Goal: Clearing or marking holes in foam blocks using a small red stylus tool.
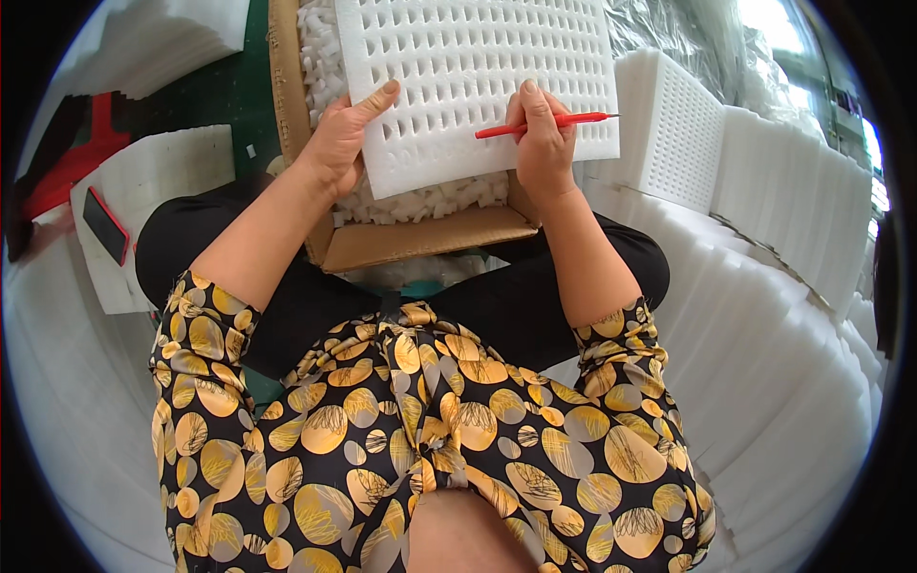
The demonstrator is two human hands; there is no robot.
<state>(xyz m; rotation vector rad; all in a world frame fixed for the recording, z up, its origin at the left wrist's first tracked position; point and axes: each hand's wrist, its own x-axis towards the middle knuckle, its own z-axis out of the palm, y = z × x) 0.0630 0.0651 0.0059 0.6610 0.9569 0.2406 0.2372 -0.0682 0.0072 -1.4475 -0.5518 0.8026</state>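
A white foam sheet [435,158] with rows of punched slots is held up over a cardboard box [430,239]. My left hand [344,138] grips its left edge, thumb on top and fingers hidden beneath. Near the sheet's lower right, my right hand [544,138] is closed around a thin red pen-like tool [492,131] with a dark, narrow tip pointing right. That hand also seems to rest on the sheet; whether it pinches it I cannot tell. Small white foam pieces [415,203] fill the box under the sheet.
Stacked white foam sheets [726,325] stand along the right, with a punched foam block [669,134] behind them. Clear plastic wrap [659,38] lies at the far right. To the left, a phone with a red edge [105,226] rests on foam, near a red object [81,162].
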